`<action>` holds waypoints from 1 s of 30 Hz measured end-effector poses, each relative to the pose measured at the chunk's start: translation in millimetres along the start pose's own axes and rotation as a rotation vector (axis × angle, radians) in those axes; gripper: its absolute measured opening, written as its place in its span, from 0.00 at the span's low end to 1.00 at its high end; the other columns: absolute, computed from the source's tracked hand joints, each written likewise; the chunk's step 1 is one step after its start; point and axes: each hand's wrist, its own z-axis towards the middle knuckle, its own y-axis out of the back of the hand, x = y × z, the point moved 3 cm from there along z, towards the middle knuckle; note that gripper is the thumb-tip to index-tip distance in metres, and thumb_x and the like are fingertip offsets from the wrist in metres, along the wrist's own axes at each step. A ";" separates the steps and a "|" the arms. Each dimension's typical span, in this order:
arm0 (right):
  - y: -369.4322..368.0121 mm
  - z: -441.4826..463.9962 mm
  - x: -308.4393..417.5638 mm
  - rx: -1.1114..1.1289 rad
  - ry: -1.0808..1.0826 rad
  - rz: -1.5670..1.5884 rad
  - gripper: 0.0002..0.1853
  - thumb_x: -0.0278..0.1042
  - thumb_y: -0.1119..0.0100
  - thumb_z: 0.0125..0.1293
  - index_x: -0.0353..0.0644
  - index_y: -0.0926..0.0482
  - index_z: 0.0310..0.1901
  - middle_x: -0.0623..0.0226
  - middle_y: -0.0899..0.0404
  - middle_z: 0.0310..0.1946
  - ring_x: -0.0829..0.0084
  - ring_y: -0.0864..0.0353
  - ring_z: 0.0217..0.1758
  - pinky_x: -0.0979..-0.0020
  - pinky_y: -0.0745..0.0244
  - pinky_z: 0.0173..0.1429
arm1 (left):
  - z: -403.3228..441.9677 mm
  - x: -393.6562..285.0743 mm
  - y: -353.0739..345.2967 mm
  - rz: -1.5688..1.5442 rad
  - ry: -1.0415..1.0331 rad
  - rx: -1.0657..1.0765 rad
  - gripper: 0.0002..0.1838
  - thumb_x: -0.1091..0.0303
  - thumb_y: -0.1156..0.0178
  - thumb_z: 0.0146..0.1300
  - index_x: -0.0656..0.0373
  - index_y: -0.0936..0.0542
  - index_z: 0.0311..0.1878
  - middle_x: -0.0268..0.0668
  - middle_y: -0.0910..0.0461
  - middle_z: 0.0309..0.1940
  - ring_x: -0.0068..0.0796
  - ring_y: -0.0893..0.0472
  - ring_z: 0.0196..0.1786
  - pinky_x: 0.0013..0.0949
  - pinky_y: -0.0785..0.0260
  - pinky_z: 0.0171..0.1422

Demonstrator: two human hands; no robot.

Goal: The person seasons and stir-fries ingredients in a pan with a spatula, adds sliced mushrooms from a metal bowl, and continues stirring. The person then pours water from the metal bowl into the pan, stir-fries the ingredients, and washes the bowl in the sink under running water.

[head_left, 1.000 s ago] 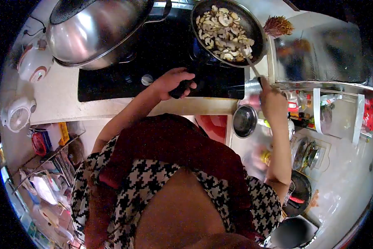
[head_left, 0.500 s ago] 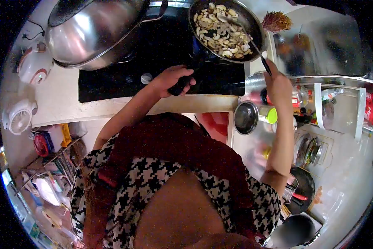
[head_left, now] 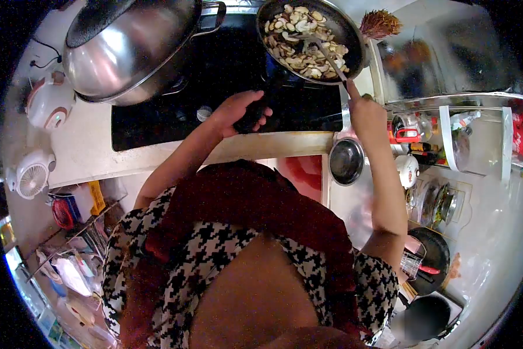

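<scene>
kitchen: a frying pan [head_left: 350,35] of sliced mushrooms [head_left: 299,24] on a glass hob [head_left: 151,129]

the black hob is set into a pale counter [head_left: 84,157]; a large lidded steel pot [head_left: 139,46] stands on the hob's left half, and a small white fan [head_left: 31,177] is near the counter's left edge. the frying pan sits at the hob's back right corner, just beside a bristly reddish brush [head_left: 381,24].

the left hand [head_left: 233,114] is curled round a black handle [head_left: 250,120] over the hob's front edge, thumb a little apart from the fingertips. the handle fades into the dark glass, so its join to the pan cannot be traced. the right hand [head_left: 368,113] has its fingers closed about a metal stirring utensil [head_left: 333,60], forefinger laid along the shaft; the head is among the slices, too covered to tell spoon from spatula.

for good stirring, a low angle seems best: slide the head under the slices along the pan floor, then fold them toward the middle. slices lie close to the near rim, so short strokes inward should spill less. a firm left grip would steady the pan against each push.
</scene>
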 end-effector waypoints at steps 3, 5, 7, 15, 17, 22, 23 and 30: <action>18.3 3.9 -12.4 0.032 -0.001 0.035 0.24 0.38 0.52 0.61 0.59 0.38 0.60 0.54 0.22 0.29 0.56 0.21 0.31 0.57 0.27 0.32 | 4.0 -6.4 9.4 0.236 -0.213 -0.127 0.11 0.60 0.50 0.62 0.57 0.28 0.42 0.34 0.24 0.27 0.22 0.28 0.23 0.27 0.35 0.23; 30.9 -9.4 -32.8 0.024 -0.050 0.113 0.24 0.38 0.50 0.60 0.60 0.37 0.59 0.52 0.22 0.31 0.54 0.22 0.30 0.55 0.28 0.32 | 17.4 -8.3 31.8 0.547 -0.493 -0.182 0.11 0.63 0.50 0.62 0.58 0.27 0.43 0.33 0.24 0.27 0.21 0.28 0.23 0.25 0.36 0.24; 34.6 -25.6 -38.3 0.045 -0.043 0.093 0.23 0.38 0.49 0.59 0.60 0.36 0.59 0.52 0.22 0.31 0.53 0.22 0.29 0.55 0.28 0.31 | 14.6 -22.2 27.6 0.569 -0.569 -0.279 0.11 0.66 0.50 0.61 0.59 0.27 0.44 0.33 0.25 0.27 0.19 0.29 0.23 0.24 0.36 0.25; 7.5 -21.1 -23.9 -0.004 0.009 0.018 0.23 0.35 0.49 0.58 0.59 0.35 0.57 0.56 0.23 0.27 0.56 0.22 0.26 0.57 0.27 0.28 | 79.6 -96.2 -57.4 1.382 -1.416 -0.315 0.14 0.72 0.50 0.58 0.54 0.27 0.49 0.39 0.23 0.39 0.40 0.27 0.48 0.41 0.33 0.51; 20.4 -25.6 -42.5 -0.069 0.001 0.066 0.21 0.35 0.49 0.58 0.56 0.32 0.56 0.55 0.23 0.26 0.56 0.22 0.26 0.58 0.28 0.28 | 127.4 -98.0 -57.8 1.508 -1.471 -0.377 0.16 0.68 0.48 0.59 0.50 0.28 0.52 0.39 0.24 0.44 0.42 0.33 0.58 0.49 0.39 0.59; 53.4 -72.1 -49.4 -0.055 0.033 0.059 0.21 0.35 0.48 0.58 0.57 0.31 0.55 0.56 0.23 0.25 0.58 0.22 0.27 0.59 0.28 0.28 | 124.3 -107.9 -65.8 1.927 -1.163 -0.475 0.26 0.58 0.46 0.59 0.45 0.36 0.61 0.42 0.39 0.60 0.42 0.40 0.64 0.60 0.53 0.65; 50.1 -74.9 -43.1 -0.050 0.046 0.045 0.21 0.35 0.48 0.58 0.57 0.31 0.55 0.56 0.23 0.24 0.58 0.22 0.27 0.59 0.28 0.28 | 131.0 -105.0 -58.3 1.852 -1.228 -0.454 0.26 0.57 0.46 0.59 0.46 0.36 0.61 0.42 0.41 0.62 0.42 0.40 0.64 0.59 0.52 0.65; 31.9 -33.7 -39.2 -0.071 -0.021 0.215 0.23 0.35 0.48 0.59 0.59 0.35 0.57 0.55 0.23 0.24 0.54 0.23 0.26 0.57 0.29 0.30 | 26.6 -93.9 -45.9 1.486 -1.463 -0.402 0.20 0.66 0.43 0.55 0.54 0.29 0.53 0.44 0.32 0.55 0.45 0.33 0.58 0.40 0.39 0.60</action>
